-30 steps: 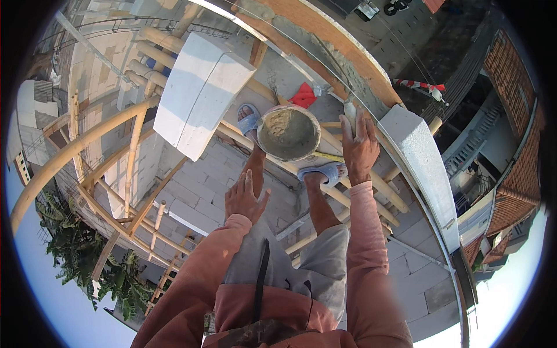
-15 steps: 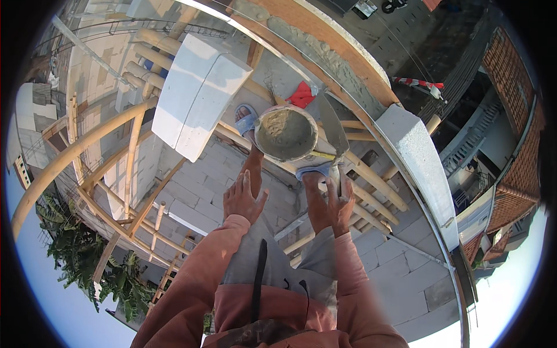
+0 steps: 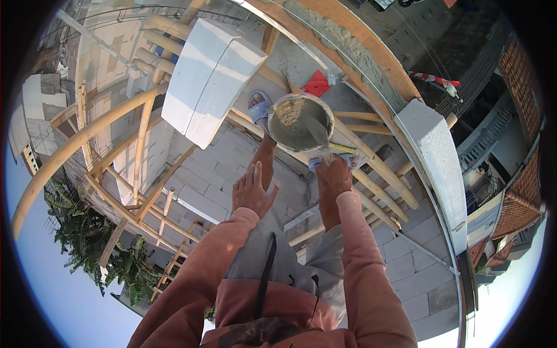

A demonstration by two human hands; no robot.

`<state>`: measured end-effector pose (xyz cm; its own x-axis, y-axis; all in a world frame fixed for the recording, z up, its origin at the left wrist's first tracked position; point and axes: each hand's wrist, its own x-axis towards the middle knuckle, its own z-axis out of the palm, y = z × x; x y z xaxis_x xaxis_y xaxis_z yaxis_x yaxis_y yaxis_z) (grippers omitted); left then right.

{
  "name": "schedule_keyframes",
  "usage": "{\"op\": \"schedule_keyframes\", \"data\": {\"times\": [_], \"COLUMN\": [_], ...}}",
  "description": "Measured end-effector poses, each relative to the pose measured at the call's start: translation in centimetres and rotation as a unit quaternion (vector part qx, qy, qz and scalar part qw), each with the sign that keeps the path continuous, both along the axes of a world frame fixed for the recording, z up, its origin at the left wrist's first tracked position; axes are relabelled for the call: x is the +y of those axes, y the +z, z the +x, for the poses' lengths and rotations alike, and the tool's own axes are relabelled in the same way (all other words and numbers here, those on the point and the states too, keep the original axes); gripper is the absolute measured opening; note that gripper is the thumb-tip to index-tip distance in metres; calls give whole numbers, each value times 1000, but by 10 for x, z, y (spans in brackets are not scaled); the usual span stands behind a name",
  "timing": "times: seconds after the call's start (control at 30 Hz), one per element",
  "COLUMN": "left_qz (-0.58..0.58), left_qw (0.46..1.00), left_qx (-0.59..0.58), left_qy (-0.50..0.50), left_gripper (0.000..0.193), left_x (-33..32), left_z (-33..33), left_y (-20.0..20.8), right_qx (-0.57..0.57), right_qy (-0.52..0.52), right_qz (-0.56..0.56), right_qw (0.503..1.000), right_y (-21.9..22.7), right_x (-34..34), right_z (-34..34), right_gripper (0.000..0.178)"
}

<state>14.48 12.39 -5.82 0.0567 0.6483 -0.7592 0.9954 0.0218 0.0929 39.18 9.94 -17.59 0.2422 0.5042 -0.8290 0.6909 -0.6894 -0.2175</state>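
Observation:
A round bucket (image 3: 272, 139) of grey wet mortar (image 3: 290, 133) stands between my feet, which wear blue slippers (image 3: 260, 109). My right hand (image 3: 333, 175) is closed round the handle of a trowel (image 3: 317, 130), its grey blade dipped into the mortar at the bucket's right side. Most of the handle is hidden by the fingers. Nothing is in my left hand (image 3: 253, 190); its fingers are stretched and spread beside my left knee, apart from the bucket.
White lightweight blocks (image 3: 203, 81) stand left of the bucket. Ahead runs a wall top with a mortar bed (image 3: 354, 52) and a taut string; another block (image 3: 426, 142) sits on it at right. Bamboo poles (image 3: 383, 174) lie underfoot, gaps between them. A red cloth-like item (image 3: 316, 84) lies beyond the bucket.
My right hand has turned the trowel and brought its blade from beside the bucket's right rim down into the mortar. The left hand stays open near the knee. The whole view has shifted slightly.

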Motion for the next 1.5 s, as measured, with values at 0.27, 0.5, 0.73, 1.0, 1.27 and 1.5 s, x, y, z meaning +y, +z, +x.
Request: {"op": "schedule_keyframes", "data": {"times": [0.27,0.5,0.73,1.0,1.27,1.5], "left_qz": [3,5,6,22,14,-14], "left_qw": [1000,1000,1000,999,999,1000], "left_qx": [1,21,9,18,7,4], "left_qy": [12,9,4,-26,-42,-23], "left_gripper": [86,86,86,87,87,88], "left_x": [-7,-5,-9,-10,-2,8], "left_z": [8,-1,6,6,10,9], "left_y": [-5,2,-4,-6,-8,-1], "right_qx": [47,259,308,270,-213,-236], "right_qy": [49,-100,-118,-194,-84,-108], "right_qz": [-54,-68,-125,145,327,334], "right_qw": [996,958,936,932,917,906], "right_y": [-109,-81,-17,86,113,91], "right_x": [8,-19,-22,-53,-1,11], "right_z": [-25,26,81,113,61,34], "right_gripper": [64,74,63,47,55,59]}}
